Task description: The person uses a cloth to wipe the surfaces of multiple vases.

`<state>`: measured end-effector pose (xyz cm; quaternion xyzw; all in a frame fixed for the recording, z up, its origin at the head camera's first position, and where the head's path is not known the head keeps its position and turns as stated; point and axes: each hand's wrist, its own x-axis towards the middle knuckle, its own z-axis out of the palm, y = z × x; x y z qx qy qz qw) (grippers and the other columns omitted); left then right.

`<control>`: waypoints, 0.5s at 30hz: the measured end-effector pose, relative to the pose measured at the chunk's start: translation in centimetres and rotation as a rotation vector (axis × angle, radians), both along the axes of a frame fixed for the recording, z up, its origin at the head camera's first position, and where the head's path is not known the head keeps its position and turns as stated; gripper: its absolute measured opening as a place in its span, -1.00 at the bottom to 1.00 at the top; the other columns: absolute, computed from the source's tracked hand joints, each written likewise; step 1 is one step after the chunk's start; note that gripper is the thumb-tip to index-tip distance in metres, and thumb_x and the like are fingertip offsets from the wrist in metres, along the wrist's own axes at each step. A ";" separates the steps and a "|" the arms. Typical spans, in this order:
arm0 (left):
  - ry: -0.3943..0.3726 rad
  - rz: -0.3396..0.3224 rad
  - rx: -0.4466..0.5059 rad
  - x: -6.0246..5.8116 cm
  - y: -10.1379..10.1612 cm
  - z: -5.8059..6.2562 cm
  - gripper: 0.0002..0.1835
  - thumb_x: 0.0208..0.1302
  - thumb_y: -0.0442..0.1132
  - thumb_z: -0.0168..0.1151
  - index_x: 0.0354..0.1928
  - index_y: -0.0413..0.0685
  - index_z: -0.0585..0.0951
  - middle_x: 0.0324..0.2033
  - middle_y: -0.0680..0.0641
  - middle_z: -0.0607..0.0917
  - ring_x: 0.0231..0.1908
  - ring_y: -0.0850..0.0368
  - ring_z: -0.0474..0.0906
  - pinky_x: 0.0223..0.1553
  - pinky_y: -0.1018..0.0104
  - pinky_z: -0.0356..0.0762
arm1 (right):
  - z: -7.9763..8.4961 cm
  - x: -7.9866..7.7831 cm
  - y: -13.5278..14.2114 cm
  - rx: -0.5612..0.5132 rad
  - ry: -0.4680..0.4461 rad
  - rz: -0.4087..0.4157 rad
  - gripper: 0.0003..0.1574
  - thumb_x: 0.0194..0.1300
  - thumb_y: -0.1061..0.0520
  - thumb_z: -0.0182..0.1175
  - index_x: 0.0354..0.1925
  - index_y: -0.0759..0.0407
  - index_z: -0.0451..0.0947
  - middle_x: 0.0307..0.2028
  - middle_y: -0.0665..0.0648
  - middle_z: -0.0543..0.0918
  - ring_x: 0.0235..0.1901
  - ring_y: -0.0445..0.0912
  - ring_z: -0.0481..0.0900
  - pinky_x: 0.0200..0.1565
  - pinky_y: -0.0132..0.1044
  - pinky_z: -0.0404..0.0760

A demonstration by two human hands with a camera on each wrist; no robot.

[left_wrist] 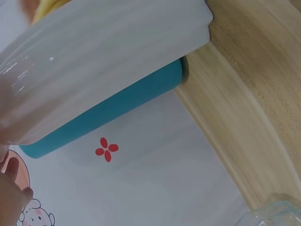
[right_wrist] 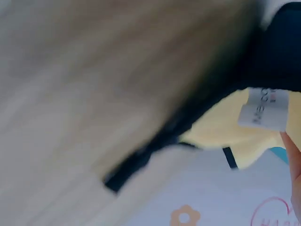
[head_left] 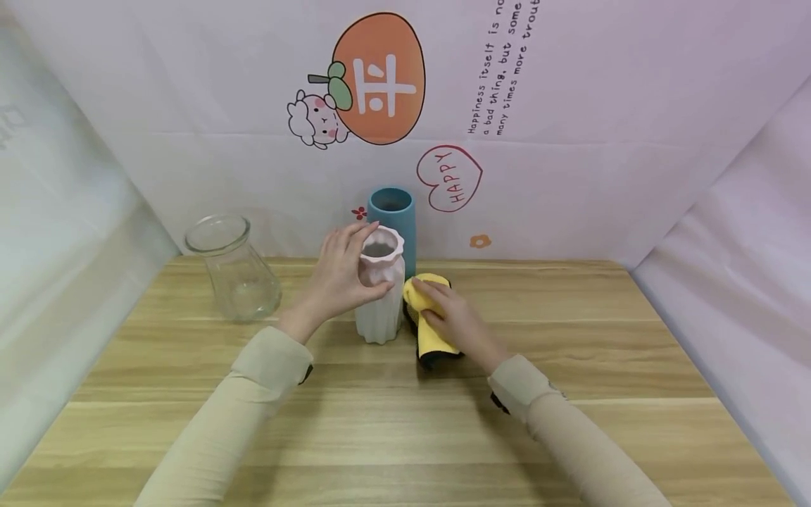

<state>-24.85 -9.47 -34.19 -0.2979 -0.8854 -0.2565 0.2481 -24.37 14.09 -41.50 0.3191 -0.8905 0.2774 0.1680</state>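
A white fluted vase [head_left: 380, 313] stands upright on the wooden table, and my left hand [head_left: 336, 274] grips it near the top, fingers at the scalloped rim and thumb across the front. In the left wrist view the vase [left_wrist: 117, 61] fills the upper left. My right hand [head_left: 457, 322] holds a yellow cloth [head_left: 437, 339] with black edging, bunched close beside the vase's right side. A white printed label [right_wrist: 265, 110] on the cloth shows in the right wrist view. Directly behind the white vase stands a taller blue vase [head_left: 408, 236], its lower part partly hidden.
A clear glass vase [head_left: 243, 289] with a wide rim stands to the left on the wooden table [head_left: 380, 436]. A white printed backdrop [head_left: 570, 197] rises along the table's back edge, and white cloth walls [head_left: 747, 246] flank both sides.
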 end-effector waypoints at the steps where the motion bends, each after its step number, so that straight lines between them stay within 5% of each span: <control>1: 0.011 0.010 -0.002 0.0 0.0 -0.1 -0.04 -0.10 -0.02 0.47 0.35 -0.18 0.23 0.23 -0.27 0.35 0.25 -0.19 0.25 0.35 -0.26 0.03 | 0.4 -0.1 0.0 -0.028 0.021 0.000 -0.30 0.19 0.30 0.27 0.30 0.12 0.38 0.14 0.29 0.55 0.05 0.16 0.61 0.01 -0.04 0.63; 8: 0.021 0.066 -0.009 0.0 0.2 -0.5 -0.07 -0.11 -0.02 0.40 0.36 -0.08 0.23 0.26 -0.20 0.37 0.27 -0.14 0.25 0.36 -0.37 -0.10 | 3.2 -0.5 -0.6 -0.143 0.150 0.030 -0.31 0.17 0.31 0.29 0.27 0.12 0.38 0.17 0.27 0.50 0.07 0.16 0.58 0.06 -0.02 0.60; 15: 0.010 0.042 0.006 0.1 0.1 -0.3 -0.09 -0.12 -0.03 0.39 0.34 -0.09 0.26 0.26 -0.20 0.38 0.26 -0.15 0.26 0.36 -0.38 -0.11 | 4.0 -0.4 -1.1 -0.112 0.260 0.034 -0.39 0.16 0.27 0.31 0.20 0.11 0.48 0.15 0.29 0.54 -0.14 0.11 0.69 -0.20 -0.17 0.70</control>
